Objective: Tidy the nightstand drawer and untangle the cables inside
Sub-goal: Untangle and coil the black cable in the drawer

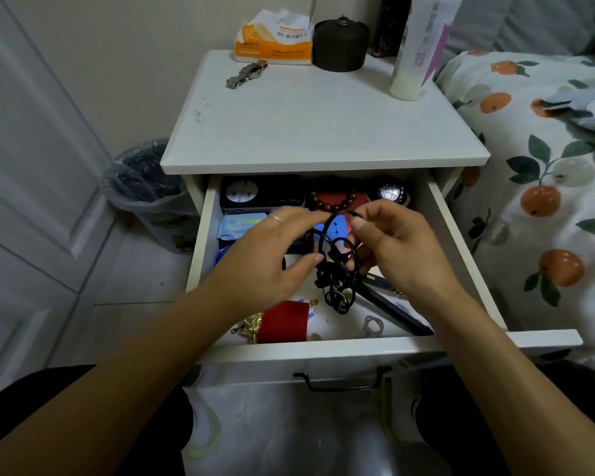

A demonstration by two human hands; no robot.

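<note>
The person's forearms are bare, without sleeves. A thin gold-coloured ring (275,218) sits on a finger of the left hand (272,255). Dark trousers cover both knees.

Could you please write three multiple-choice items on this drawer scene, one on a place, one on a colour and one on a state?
1. Where does the wristwatch lie?
A. on the nightstand top
B. in the drawer
C. on the bed

2. What colour is the cable being worked on?
A. white
B. black
C. red

3. How is the drawer?
A. shut
B. taken out and set on the floor
C. pulled open

Answers:
1 A, it rests on the white nightstand top beside the tissue pack.
2 B, the tangled loops between the left hand and the right hand are black.
3 C, its contents show below the top, still in the nightstand.
</note>
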